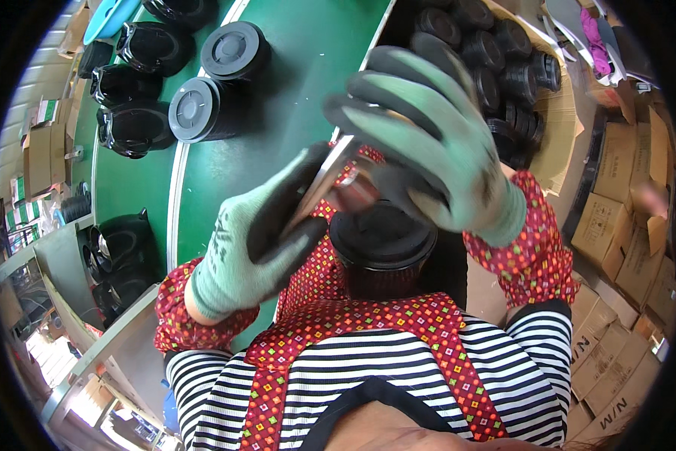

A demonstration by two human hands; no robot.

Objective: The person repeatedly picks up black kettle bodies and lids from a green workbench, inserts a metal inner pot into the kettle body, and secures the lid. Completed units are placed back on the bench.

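A thin, shiny-edged piece (321, 180) slants up between my hands; blur hides its exact kind. My left hand (251, 233), in a pale green glove with a black palm, is closed round its lower part. Above and to the right, my right hand (447, 143), gloved alike, curves over its upper end. Those fingers are smeared by motion, so their hold cannot be made out. A reddish, glossy patch shows beside the piece. Just below the hands, close to my chest, is a round black container (383, 240) with a dark top.
Two stacks of round black lids (235, 49) stand on the green table (300, 75). Glossy black pots (131, 124) line its left side. At the far right, an open carton (567, 143) holds several black round parts. Brown boxes (612, 233) are piled along the right.
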